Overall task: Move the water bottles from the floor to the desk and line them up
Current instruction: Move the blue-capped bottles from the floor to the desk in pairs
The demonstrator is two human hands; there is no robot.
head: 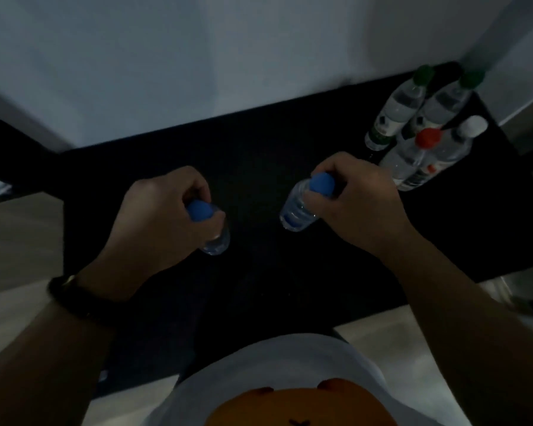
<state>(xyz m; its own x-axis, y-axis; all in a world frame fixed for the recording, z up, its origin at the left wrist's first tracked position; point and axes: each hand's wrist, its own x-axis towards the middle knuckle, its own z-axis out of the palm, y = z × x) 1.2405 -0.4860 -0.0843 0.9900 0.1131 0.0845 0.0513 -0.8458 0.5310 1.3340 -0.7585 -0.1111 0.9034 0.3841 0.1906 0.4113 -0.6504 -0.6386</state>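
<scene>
Head view. Shows the carry-and-place step: two blue-capped bottles up off the floor and over the desk (259, 142), not yet lined up. Left hand (163, 219) curled round the neck of the left bottle (217, 241), fingers wrapped just under the cap. Right hand (360, 204) likewise gripping the right bottle (296, 210) at the neck. Cannot tell whether either base touches the desk.

Left bottle close to upright: long axis nearly along the line of sight, cap up toward the camera, base down. Right bottle tilted: cap up and toward the right hand, base down and slanting toward the left hand.

Beyond and outward of the right hand, well apart from it: four bottles (406, 161), standing in a tight cluster rather than one row, two green caps farther off, red and white caps nearer.

Next, probably: calls for righting the right bottle, setting both bases flat beside the cluster, then easing the fingers off without tipping. After that, likely needs nudging all six into one line.
</scene>
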